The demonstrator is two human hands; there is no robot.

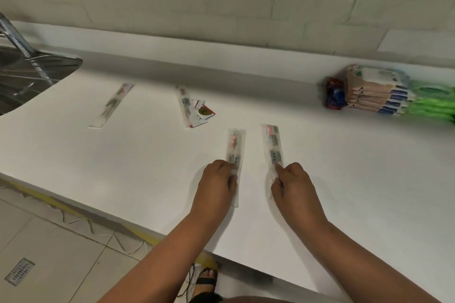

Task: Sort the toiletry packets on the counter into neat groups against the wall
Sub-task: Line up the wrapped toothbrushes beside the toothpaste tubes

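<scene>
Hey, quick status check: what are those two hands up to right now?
Left hand pinching one long clear toiletry packet; right hand pinching another. Both packets flat on white counter, away from wall. Nothing blocking.
</scene>
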